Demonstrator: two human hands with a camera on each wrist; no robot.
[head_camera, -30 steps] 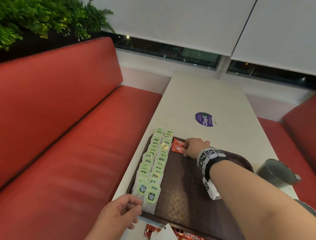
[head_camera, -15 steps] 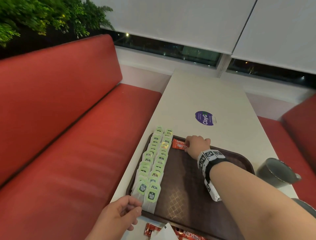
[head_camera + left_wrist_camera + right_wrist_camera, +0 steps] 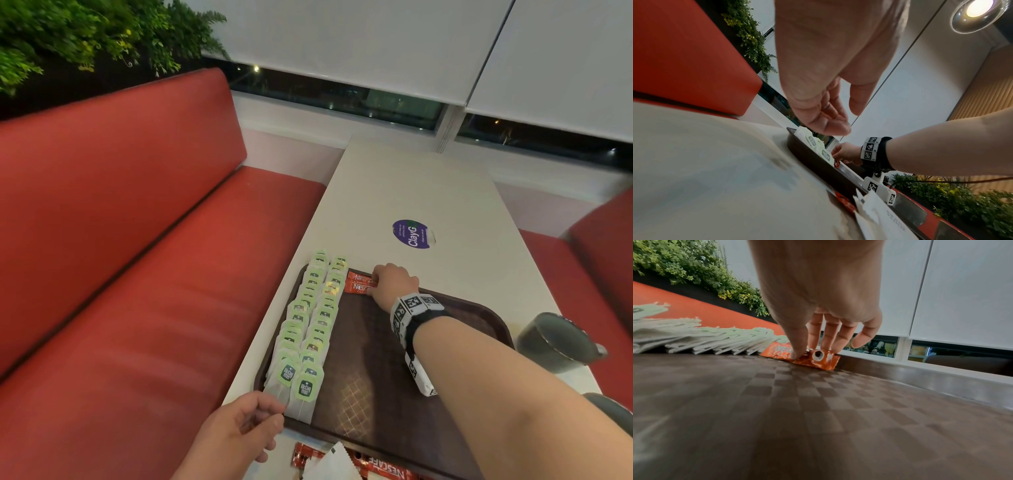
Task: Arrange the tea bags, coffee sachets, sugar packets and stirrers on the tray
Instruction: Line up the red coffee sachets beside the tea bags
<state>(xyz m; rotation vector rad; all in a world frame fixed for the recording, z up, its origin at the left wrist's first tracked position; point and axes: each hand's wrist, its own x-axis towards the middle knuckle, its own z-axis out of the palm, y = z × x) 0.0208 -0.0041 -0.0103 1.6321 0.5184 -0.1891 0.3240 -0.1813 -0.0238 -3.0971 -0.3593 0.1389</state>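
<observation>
A brown tray (image 3: 376, 359) lies on the white table. Two long rows of green tea bags (image 3: 315, 318) fill its left side. At the far end, beside the rows, lie two red coffee sachets (image 3: 359, 286). My right hand (image 3: 375, 287) reaches across the tray, and its thumb and fingertips pinch the nearer sachet (image 3: 813, 360) against the tray floor by the far rim; the little finger stays clear. My left hand (image 3: 270, 411) hovers at the tray's near left corner, fingers loosely curled, holding nothing (image 3: 838, 123). No stirrers are in view.
More red sachets (image 3: 387, 472) and a white paper packet (image 3: 332, 466) lie on the table in front of the tray. A grey mug (image 3: 555, 342) stands to the right of the tray, with another grey vessel (image 3: 613, 407) nearer. A red bench (image 3: 137, 274) runs along the left.
My right hand shifted slightly toward the far rim while working the sachets; half a second ago one sachet showed, now two lie side by side. My left hand stayed put.
</observation>
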